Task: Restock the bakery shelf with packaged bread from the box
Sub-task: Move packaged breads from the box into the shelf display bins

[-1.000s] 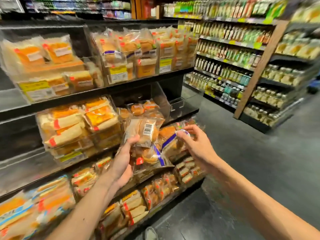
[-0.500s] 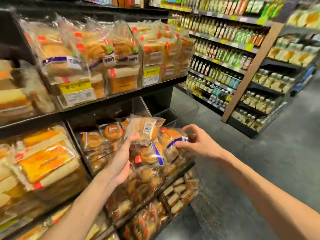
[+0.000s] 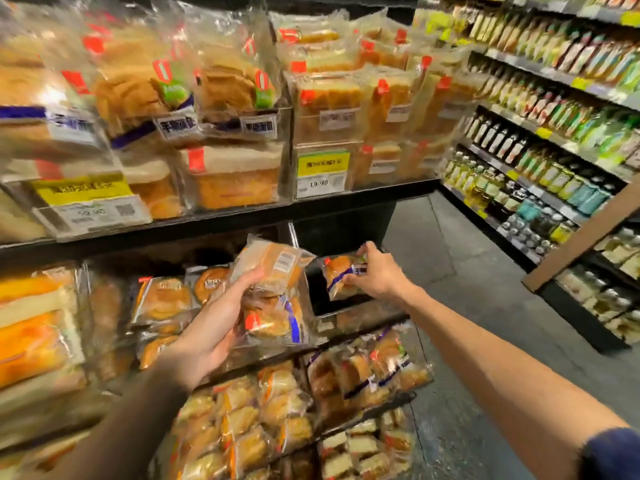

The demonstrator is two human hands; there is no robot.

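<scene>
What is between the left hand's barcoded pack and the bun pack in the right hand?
In the head view, nothing: just a narrow strip of dark shelf bay between the barcoded pack and the bun pack.

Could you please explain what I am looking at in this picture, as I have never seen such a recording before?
There is no machine here. A person wears a wide-angle camera on the head, so the single picture looks forward and down over both bare arms. The left hand holds a stack of bread packs. The right hand pinches a bun pack in front of a dark bay of the bakery shelf. Wrapped breads fill the levels above, beside and below. Bottles line the aisle shelves to the right.
</scene>
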